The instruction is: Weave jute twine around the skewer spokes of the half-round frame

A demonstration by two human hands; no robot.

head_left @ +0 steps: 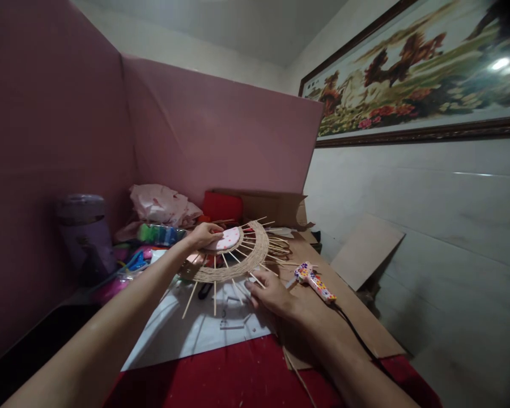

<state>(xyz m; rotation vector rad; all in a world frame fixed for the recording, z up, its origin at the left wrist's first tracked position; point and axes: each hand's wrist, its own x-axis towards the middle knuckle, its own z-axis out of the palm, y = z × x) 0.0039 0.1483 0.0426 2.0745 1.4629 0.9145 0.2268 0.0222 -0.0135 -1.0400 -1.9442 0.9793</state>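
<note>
Tan twine binds a half-round fan of pale sticks (215, 275), held up between the two hands above a white sheet (187, 334). Nearly closed, the left hand (204, 236) grips its pink-spotted white centre (227, 241); the right hand (272, 294), fingers partly curled, meets the near stick ends, though I cannot tell whether it pinches one. Just left of the left hand sits a clear pack (159, 234) of green and blue pieces, and well to its left stands a purple container (85, 238), contents unreadable. Beyond the left hand are a crumpled pink bag (164, 204), its contents hidden, and a red object (223, 208). Close to the right hand's right, a flower-patterned glue gun (314, 281) lies on cardboard (357, 323), its black cord (357, 334) passing beside the right forearm. Red cloth (204, 379) lies nearer than both hands.
</note>
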